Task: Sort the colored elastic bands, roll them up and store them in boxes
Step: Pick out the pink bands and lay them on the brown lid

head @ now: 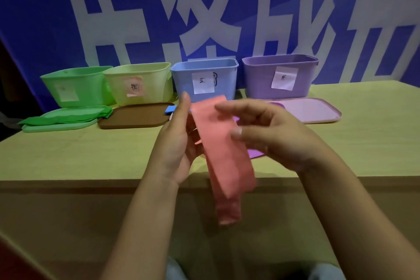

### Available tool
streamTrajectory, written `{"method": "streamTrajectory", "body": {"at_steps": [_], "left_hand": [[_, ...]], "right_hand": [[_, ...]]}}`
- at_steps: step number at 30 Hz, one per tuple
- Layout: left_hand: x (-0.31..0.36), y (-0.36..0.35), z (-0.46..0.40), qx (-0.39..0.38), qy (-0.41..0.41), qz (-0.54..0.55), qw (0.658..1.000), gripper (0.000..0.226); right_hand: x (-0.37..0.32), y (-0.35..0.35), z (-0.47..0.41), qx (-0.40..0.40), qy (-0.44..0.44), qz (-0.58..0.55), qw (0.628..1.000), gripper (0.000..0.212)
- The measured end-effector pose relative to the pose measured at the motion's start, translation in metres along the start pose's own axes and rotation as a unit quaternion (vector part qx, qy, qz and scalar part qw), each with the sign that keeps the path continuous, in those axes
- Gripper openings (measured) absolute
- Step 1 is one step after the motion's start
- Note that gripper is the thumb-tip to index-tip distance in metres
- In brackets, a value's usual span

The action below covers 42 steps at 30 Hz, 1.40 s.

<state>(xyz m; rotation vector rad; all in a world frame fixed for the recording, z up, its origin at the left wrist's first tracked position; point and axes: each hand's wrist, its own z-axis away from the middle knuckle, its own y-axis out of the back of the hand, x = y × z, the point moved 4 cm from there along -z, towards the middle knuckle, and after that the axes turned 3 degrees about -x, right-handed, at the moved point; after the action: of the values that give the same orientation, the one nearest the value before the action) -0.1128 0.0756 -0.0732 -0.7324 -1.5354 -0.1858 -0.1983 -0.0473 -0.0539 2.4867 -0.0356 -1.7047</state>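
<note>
Right now a pink band (223,154) hangs between two hands, above the front edge of the yellow table (68,157). It is long, flat and soft, doubled over, and its low end droops past the table edge. The left hand (179,143) holds it from the side with bent fingers. The right hand (268,136) curls over its top part. Behind stand four boxes: green (75,85), yellow (141,82), blue (204,79), purple (280,75).

head cam | faces forward-down | close over table (68,157)
</note>
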Motion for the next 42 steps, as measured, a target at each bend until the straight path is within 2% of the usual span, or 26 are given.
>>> {"method": "streamTrajectory", "body": {"at_steps": [2, 4, 6, 9, 11, 14, 16, 19, 20, 23, 26, 29, 34, 39, 42], "left_hand": [[-0.001, 0.002, 0.003, 0.001, -0.01, -0.012, 1.0, 0.049], [-0.002, 0.001, 0.006, 0.0, -0.036, -0.05, 0.998, 0.023], [-0.004, 0.0, 0.011, -0.001, -0.066, -0.084, 0.994, 0.018], [-0.005, -0.001, 0.015, -0.034, -0.106, -0.103, 0.988, 0.014], [-0.005, -0.004, 0.018, -0.073, -0.109, -0.133, 0.982, 0.017], [-0.007, -0.01, 0.023, -0.132, -0.104, -0.164, 0.972, 0.02], [-0.009, -0.014, 0.027, -0.165, -0.099, -0.182, 0.964, 0.018], [-0.013, -0.011, 0.029, -0.18, -0.078, -0.212, 0.958, 0.019], [-0.013, -0.01, 0.03, -0.179, -0.073, -0.215, 0.957, 0.019], [-0.016, -0.007, 0.029, -0.172, -0.069, -0.227, 0.956, 0.028], [-0.021, -0.004, 0.028, -0.167, -0.064, -0.241, 0.954, 0.044], [-0.028, 0.0, 0.026, -0.161, -0.053, -0.26, 0.95, 0.053], [-0.028, 0.01, 0.023, -0.093, -0.051, -0.214, 0.971, 0.018], [-0.016, 0.014, 0.022, 0.003, -0.101, -0.193, 0.976, 0.033], [-0.015, 0.007, 0.026, 0.008, -0.11, -0.166, 0.98, 0.037]], "right_hand": [[0.014, 0.0, 0.012, 0.007, -0.021, 0.055, 0.998, 0.041], [0.024, -0.002, 0.022, 0.004, -0.028, 0.038, 0.999, 0.03], [0.034, 0.0, 0.029, 0.005, -0.045, -0.002, 0.999, 0.015], [0.049, 0.011, 0.028, 0.072, -0.132, -0.036, 0.988, 0.049], [0.058, 0.01, 0.022, 0.081, -0.2, -0.037, 0.976, 0.067], [0.067, 0.005, 0.009, 0.073, -0.218, -0.078, 0.97, 0.084], [0.062, 0.001, 0.003, 0.084, -0.197, -0.126, 0.969, 0.073], [0.055, 0.0, -0.004, 0.118, -0.15, -0.182, 0.965, 0.032], [0.053, 0.001, -0.006, 0.134, -0.13, -0.191, 0.964, 0.027], [0.047, 0.006, -0.009, 0.163, -0.077, -0.268, 0.946, 0.037], [0.033, 0.011, -0.006, 0.2, -0.038, -0.31, 0.929, 0.013], [0.022, 0.012, -0.003, 0.223, -0.008, -0.249, 0.943, 0.003], [0.008, 0.008, 0.013, 0.244, 0.032, -0.116, 0.962, 0.018], [0.002, -0.005, 0.025, 0.212, 0.027, 0.014, 0.977, 0.022], [0.004, -0.012, 0.025, 0.21, 0.022, 0.058, 0.976, 0.017]]}}
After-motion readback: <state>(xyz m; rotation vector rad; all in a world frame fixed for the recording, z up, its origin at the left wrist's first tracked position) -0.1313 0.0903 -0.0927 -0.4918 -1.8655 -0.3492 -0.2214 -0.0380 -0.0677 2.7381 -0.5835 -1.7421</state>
